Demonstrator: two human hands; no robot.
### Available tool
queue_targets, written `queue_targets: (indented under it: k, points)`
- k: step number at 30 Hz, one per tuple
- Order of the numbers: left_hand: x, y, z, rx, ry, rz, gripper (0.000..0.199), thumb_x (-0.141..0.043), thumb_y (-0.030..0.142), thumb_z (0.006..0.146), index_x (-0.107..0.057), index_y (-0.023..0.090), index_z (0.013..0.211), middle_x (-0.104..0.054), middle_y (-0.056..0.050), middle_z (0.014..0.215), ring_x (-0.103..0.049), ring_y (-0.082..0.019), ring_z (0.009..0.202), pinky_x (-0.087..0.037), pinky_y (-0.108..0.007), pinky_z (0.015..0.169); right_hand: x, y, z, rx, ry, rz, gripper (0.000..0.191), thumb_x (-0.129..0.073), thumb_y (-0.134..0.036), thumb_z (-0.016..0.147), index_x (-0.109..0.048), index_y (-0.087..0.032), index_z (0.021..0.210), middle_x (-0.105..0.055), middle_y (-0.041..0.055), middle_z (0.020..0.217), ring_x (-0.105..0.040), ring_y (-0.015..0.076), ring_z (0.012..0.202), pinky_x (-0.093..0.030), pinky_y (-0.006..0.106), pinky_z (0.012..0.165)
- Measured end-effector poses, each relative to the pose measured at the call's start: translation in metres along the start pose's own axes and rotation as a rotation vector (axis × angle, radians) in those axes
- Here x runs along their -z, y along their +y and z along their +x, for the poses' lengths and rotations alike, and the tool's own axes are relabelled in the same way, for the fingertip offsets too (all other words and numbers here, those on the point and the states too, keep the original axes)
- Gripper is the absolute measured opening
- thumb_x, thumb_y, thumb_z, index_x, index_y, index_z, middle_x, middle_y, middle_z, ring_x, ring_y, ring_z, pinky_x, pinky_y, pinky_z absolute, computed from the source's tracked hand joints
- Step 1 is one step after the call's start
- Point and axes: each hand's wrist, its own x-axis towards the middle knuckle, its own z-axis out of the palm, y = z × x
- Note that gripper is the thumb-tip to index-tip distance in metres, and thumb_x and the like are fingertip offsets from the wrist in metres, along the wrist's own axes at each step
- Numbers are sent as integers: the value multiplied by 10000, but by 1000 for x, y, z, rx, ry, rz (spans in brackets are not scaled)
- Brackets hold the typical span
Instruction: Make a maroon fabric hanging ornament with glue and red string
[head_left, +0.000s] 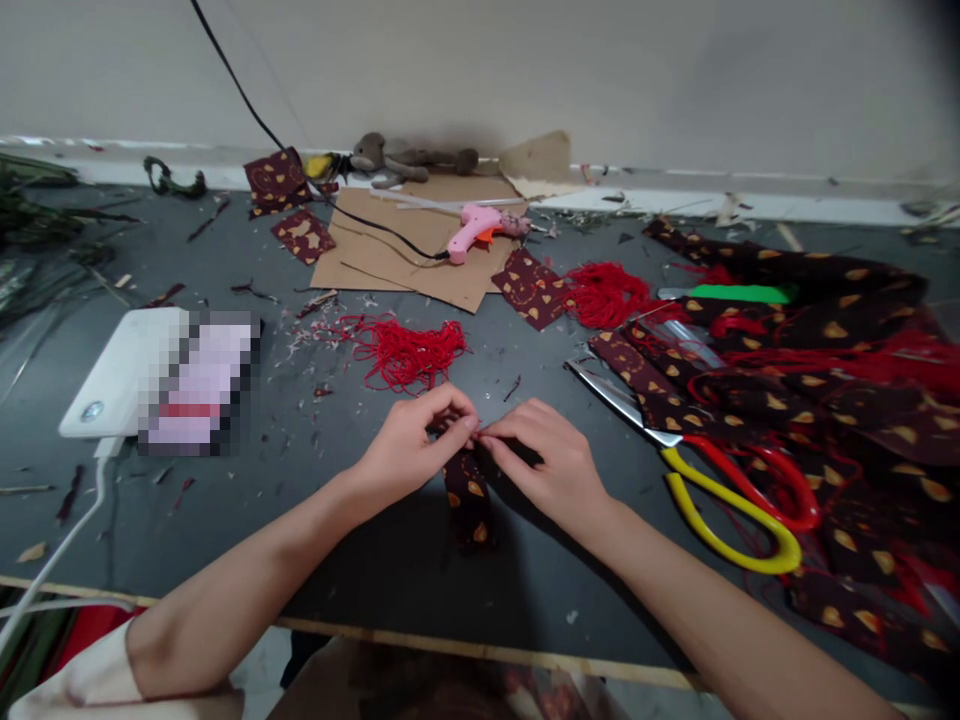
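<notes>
Both hands meet over the middle of the dark table. My left hand (416, 435) is closed on the upper end of a dark maroon fabric strip (466, 495) with a gold heart-like pattern; the strip hangs below the fingers. With thumb and forefinger pressed together, my right hand (544, 450) pinches at the same upper end, close against the left fingertips. Whatever lies between the right fingertips is too small to make out. Just beyond the hands lies a tangled bundle of red string (416, 352).
Scissors (739, 500) with red and yellow handles lie at right, beside heaped patterned fabric (870, 410). A pink glue gun (476, 230) rests on cardboard (375, 255) at the back, its black cord trailing. A white power bank (112, 375) and a phone (199, 385) are at left.
</notes>
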Motion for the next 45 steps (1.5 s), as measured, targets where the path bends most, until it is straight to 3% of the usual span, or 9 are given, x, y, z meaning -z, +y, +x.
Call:
queue_targets:
  k: [6,17,24,38,45]
  points:
    - [-2,1,0,0,-41,-5,92,-520,231,846,-544,168,783,-615,17,665,-604,-86,600,-489,-192,602,2,-1,1,-8,54,-29,110,-561,-159,857,-636,-181,780,-654,28,689,-557,148,655,-445,296,656]
    - [0,2,1,-46,1,170,125,-532,237,828,-597,161,754,-608,17,657,-530,-84,602,-415,-176,570,1,1,-1,-4,59,-45,90,-580,-167,849,-635,-178,778,-658,31,691,-564,153,652,-442,298,640]
    - [-2,0,2,-2,-14,135,95,-524,207,793,-580,158,733,-557,34,608,-480,-72,554,-389,-163,527,1,0,1,-62,47,35,102,-548,-131,841,-629,-190,823,-659,26,731,-577,147,682,-465,293,669]
    - [0,-6,4,39,-71,95,83,-511,207,773,-560,163,721,-472,61,560,-415,-61,517,-332,-163,504,0,3,-1,4,14,-71,104,-565,-129,836,-631,-199,875,-662,41,769,-590,162,704,-470,302,661]
    - [0,-7,4,31,-99,142,72,-521,214,772,-573,169,750,-451,65,556,-396,-67,521,-316,-171,503,-1,1,1,-31,-27,-78,95,-540,-131,823,-587,-195,770,-606,21,686,-551,149,639,-444,286,609]
